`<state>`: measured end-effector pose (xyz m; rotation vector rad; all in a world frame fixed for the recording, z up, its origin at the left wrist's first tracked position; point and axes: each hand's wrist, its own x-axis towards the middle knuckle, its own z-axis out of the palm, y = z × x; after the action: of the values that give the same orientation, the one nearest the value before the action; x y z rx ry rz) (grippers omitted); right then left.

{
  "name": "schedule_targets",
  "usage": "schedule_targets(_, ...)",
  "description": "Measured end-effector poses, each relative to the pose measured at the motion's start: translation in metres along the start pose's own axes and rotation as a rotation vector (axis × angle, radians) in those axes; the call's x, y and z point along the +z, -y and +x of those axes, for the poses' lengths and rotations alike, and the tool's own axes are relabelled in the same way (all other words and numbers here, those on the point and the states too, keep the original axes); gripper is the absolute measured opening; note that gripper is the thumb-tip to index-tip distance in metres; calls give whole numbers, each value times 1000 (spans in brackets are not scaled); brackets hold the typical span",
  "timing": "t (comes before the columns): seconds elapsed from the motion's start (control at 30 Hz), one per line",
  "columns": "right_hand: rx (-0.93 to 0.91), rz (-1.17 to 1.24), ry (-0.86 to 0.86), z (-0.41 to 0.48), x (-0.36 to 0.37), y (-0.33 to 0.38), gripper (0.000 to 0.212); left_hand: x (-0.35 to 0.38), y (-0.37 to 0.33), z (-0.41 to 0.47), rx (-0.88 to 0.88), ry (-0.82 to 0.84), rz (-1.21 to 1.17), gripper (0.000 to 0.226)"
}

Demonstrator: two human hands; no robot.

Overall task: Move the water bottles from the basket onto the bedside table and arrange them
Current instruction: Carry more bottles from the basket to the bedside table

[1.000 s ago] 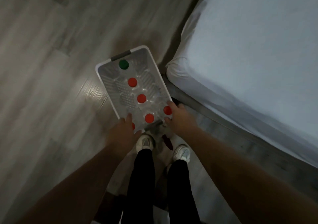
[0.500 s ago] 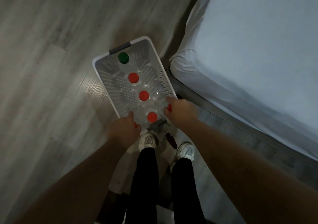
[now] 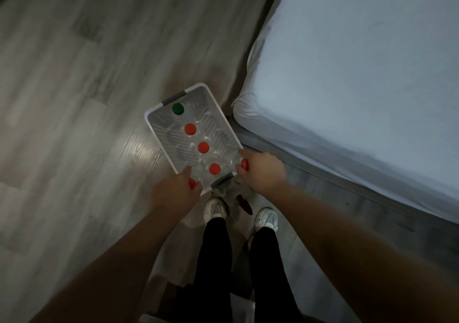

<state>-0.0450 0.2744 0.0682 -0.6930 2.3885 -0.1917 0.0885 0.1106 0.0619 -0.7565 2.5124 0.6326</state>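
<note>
A white perforated basket (image 3: 167, 139) hangs above the floor, beside the corner of the bed. Several clear water bottles stand upright inside, seen from above. One has a green cap (image 3: 177, 108) at the far end. The others have red caps (image 3: 203, 147), running back toward me. My left hand (image 3: 173, 193) grips the near left corner of the basket, with a red cap (image 3: 191, 183) showing between its thumb and fingers. On the near right corner is my right hand (image 3: 263, 171), gripping the rim next to another red cap (image 3: 244, 164). The bedside table is out of view.
A bed with a pale sheet (image 3: 347, 99) fills the right side, its corner close to the basket's right wall. Grey wood floor (image 3: 74, 99) spreads to the left. Between my white shoes (image 3: 215, 209) lies a small dark red object (image 3: 244, 204).
Both hands keep their grip on the basket's near corners. The basket first rose in view and now sits lower and closer to the bed corner.
</note>
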Motion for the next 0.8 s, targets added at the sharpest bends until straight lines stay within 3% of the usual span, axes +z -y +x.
schedule_targets(0.27,105,212,-202,-112,-70,14,38,-73,-43,-86,91,-99,-110,36)
schedule_targets(0.57,241,700,-609,-280,-125,-11,19,-125,-140,-176,477,-88,-306,19)
schedule_targets(0.8,387,854,-939,-392,-127,-78,14,-116,-240,-233,723,-11,-351,20)
